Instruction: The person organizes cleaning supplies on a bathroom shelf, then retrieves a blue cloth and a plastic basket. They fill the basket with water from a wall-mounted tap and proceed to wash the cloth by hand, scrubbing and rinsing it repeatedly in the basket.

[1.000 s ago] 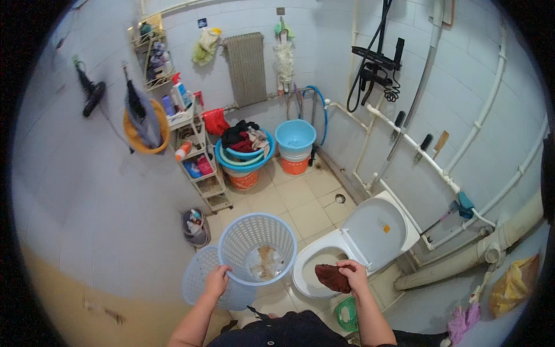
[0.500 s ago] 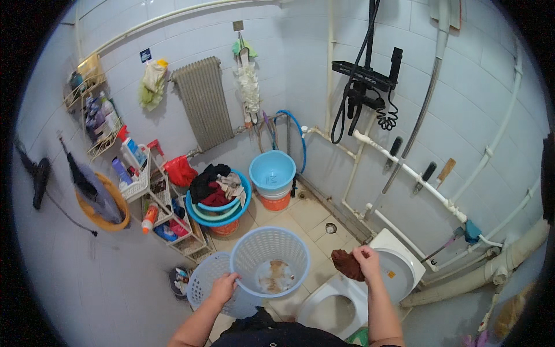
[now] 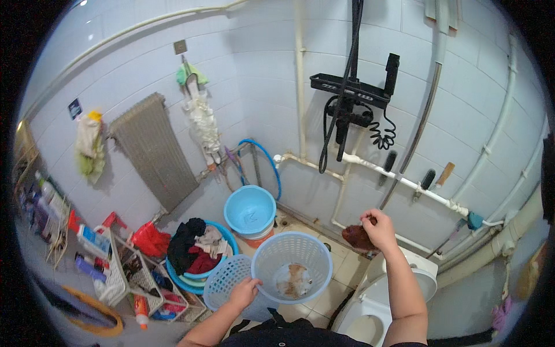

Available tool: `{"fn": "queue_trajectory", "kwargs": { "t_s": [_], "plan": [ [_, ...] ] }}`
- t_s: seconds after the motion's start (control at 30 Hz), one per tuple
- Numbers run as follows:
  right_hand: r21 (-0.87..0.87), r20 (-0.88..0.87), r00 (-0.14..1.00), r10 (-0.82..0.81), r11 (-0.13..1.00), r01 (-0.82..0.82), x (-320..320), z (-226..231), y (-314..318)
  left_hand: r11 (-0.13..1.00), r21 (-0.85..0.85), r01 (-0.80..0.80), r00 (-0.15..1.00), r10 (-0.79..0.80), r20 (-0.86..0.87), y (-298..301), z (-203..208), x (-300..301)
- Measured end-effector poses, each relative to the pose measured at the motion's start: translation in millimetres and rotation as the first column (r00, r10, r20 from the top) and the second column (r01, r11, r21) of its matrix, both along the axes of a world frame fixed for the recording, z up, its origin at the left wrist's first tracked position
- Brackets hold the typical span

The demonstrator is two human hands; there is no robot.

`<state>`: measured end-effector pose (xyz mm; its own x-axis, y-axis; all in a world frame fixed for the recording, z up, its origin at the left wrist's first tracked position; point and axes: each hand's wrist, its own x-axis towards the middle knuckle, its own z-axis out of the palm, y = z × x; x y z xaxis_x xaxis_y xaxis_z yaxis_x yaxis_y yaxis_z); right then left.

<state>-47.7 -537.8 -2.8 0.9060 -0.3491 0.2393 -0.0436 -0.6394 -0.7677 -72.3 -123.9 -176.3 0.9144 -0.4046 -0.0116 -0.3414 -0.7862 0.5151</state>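
A pale blue perforated laundry basket (image 3: 293,263) is tilting open-side up, light cloth inside; a brownish rag, seemingly crumpled (image 3: 355,237), is hanging just right of the basket.

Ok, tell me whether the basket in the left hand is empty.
No: the round basket gripped by the left hand has a pale, brown-stained cloth lying inside.

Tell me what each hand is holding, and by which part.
The left hand grips the light blue perforated basket by its near rim. The right hand holds a reddish-brown cloth, bunched at its top.
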Motion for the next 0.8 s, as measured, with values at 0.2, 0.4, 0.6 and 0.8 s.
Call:
{"fn": "queue_trajectory", "kwargs": {
  "t_s": [0.2, 0.4, 0.6, 0.8],
  "plan": [
    [-0.189, 0.125, 0.981, -0.15, 0.967, 0.172, 61, 16, -9, 0.995, 0.005, 0.097, 0.994, -0.097, -0.049, -10, -3, 65],
    [-0.325, 0.222, 0.961, -0.166, 0.917, 0.233, 127, 65, -21, 0.997, -0.004, 0.077, 0.996, -0.077, -0.05, -27, -1, 95],
    [-0.123, 0.01, 0.995, -0.104, 0.987, 0.104, 228, 31, -67, 1.0, -0.025, 0.019, 0.999, -0.019, -0.026, -52, -8, 103],
    [0.067, 0.058, 0.994, 0.091, 0.993, -0.095, 298, 0, -93, 0.996, -0.016, -0.083, 0.994, 0.082, -0.071, -83, 0, 103]
  ]
}}
